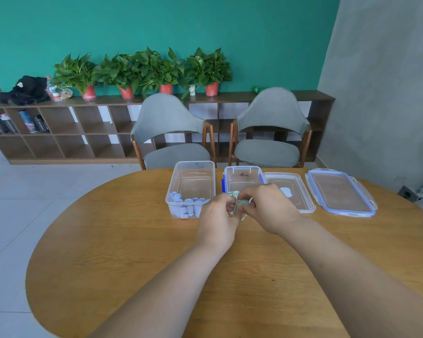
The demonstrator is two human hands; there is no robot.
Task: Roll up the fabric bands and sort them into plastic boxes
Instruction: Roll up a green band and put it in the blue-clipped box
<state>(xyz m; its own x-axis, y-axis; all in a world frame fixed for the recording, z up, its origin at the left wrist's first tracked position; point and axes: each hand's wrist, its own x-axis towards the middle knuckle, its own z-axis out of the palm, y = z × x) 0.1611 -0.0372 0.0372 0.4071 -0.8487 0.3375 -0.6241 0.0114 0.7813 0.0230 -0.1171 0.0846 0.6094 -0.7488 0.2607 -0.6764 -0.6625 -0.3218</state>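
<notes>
Pinching a partly rolled green fabric band (241, 205) between the fingers of left hand (217, 215) and right hand (266, 206), just above the worktop (132, 240). Best wound tight with edges level, then lifted straight ahead over the near rim of the blue-clipped box (242, 168), beside the green rolls (233, 193) just behind the fingers. Close to the left of the fingers, the box of pale rolls (193, 167); to the right, a clear lid (302, 200) and a blue-rimmed lid (340, 193); open room nearer the body.

Landmark: second box (241, 167), on the far part of the surface (132, 240).
Just left of it: first box (195, 162), rolled bands (186, 206) in its near end.
Just right of it: inner lid (300, 193), then outer lid (340, 193), both flat.
Before it: left hand (217, 220) and right hand (269, 208), pinching a band (241, 204) between them.
Behind it: left chair (171, 118), right chair (271, 113); farther back a shelf (59, 142), plants (142, 69) on top.
</notes>
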